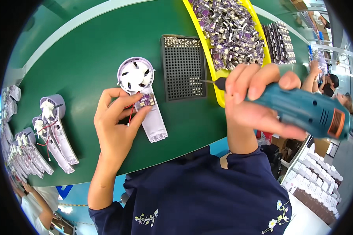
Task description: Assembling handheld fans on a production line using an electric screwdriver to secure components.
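Observation:
My left hand (115, 119) pinches a small purple circuit board (146, 100) between thumb and fingers. The board rests at the neck of a pale lavender handheld-fan shell (155, 121), just below its white fan blades (135, 76). Red and dark wires (131, 113) run down beside my fingers, ending in a small white plug. In my right hand (251, 90) is a teal electric screwdriver (302, 107), held sideways with its bit pointing left. The bit's tip appears over the right side of a black screw tray (164, 74), near several silver screws (196, 81); whether it touches one I cannot tell.
A yellow bin (208, 55) heaped with purple circuit boards (235, 33) stands behind the tray. More boards (279, 41) are lined up beyond it. Several fan shells (57, 135) lie along the left of the green table (94, 51). Other people (39, 207) are at the edges.

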Demonstrator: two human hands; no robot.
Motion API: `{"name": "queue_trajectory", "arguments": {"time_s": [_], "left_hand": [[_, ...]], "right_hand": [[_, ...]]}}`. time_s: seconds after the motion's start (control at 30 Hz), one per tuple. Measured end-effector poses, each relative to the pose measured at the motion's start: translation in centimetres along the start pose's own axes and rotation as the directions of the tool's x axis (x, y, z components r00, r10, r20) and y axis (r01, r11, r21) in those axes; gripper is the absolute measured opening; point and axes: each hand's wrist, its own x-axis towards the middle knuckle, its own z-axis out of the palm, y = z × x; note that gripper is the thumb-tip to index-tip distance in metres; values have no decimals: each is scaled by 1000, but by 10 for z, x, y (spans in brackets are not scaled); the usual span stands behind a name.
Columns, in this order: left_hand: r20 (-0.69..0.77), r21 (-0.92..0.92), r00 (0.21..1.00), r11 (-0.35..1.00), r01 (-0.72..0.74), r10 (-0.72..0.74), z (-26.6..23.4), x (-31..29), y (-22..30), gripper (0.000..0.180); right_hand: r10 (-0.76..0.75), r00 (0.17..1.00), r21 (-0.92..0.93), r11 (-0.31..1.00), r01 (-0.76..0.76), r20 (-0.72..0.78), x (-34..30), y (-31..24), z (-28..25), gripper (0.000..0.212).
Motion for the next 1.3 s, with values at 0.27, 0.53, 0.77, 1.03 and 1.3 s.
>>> {"name": "queue_trajectory", "arguments": {"time_s": [0.27,0.53,0.77,1.03,1.3], "left_hand": [[-45,-5,999,1000,-21,20,4,-7,-7,31],[-55,-6,998,1000,-25,25,5,-6,-10,30],[-61,-12,998,999,-31,30,6,-6,-8,30],[-59,-40,998,999,-28,26,7,-4,-5,30],[-74,27,997,999,-24,26,2,-6,-1,30]], "right_hand": [[112,992,-164,981,-101,59,-10,-2,-16,96],[149,988,-104,984,-145,34,-9,5,-27,101],[165,982,-136,979,-151,92,-10,4,-20,97],[105,983,-180,981,-78,149,-15,5,-10,94],[5,1000,-97,995,-7,-27,-4,-5,18,88]]}}
